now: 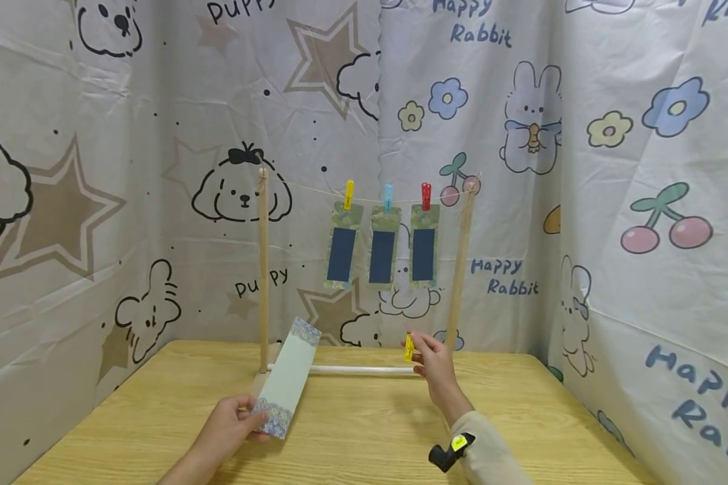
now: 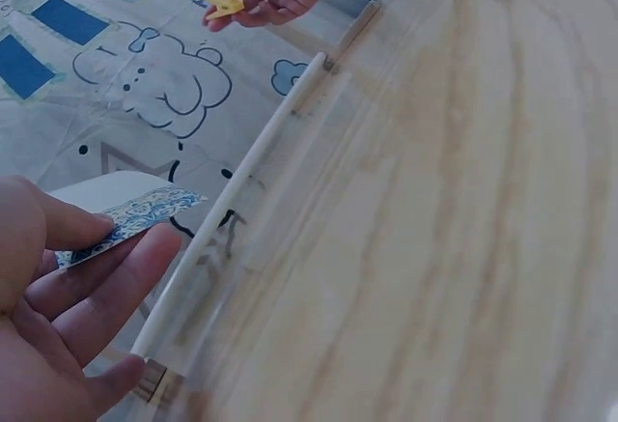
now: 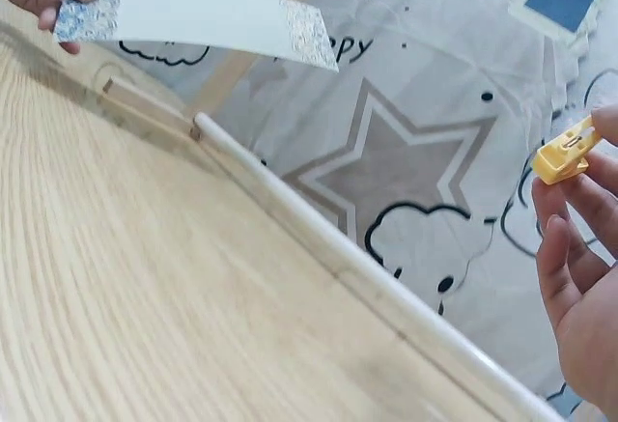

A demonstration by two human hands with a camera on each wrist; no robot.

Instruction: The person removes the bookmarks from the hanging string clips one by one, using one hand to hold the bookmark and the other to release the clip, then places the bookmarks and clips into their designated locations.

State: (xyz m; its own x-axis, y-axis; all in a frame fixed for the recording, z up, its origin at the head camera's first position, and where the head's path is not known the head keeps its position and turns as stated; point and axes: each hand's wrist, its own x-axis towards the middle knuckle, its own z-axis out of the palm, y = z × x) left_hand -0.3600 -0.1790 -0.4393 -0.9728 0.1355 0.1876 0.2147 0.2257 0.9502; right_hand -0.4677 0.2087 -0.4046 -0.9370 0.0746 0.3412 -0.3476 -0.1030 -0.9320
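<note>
My left hand point(image 1: 233, 424) pinches the lower end of a long pale paper card point(image 1: 290, 374) with blue floral bands at both ends. The card tilts up and to the right, and in the right wrist view its strip point(image 3: 203, 12) bows slightly. A small yellow clothespin point(image 1: 409, 347) is pinched between the fingertips of my right hand point(image 1: 438, 367), apart from the card. Above both hands, three green-edged cards with dark blue centres point(image 1: 381, 256) hang from a thin string, held by a yellow clothespin point(image 1: 349, 195), a blue clothespin point(image 1: 388, 198) and a red clothespin point(image 1: 427, 196).
The string runs between a left wooden post point(image 1: 263, 269) and a right wooden post point(image 1: 463, 269). A white rod point(image 1: 364, 370) joins them low down, over the wooden table point(image 1: 352, 431). Printed curtains point(image 1: 218, 101) stand behind and at both sides.
</note>
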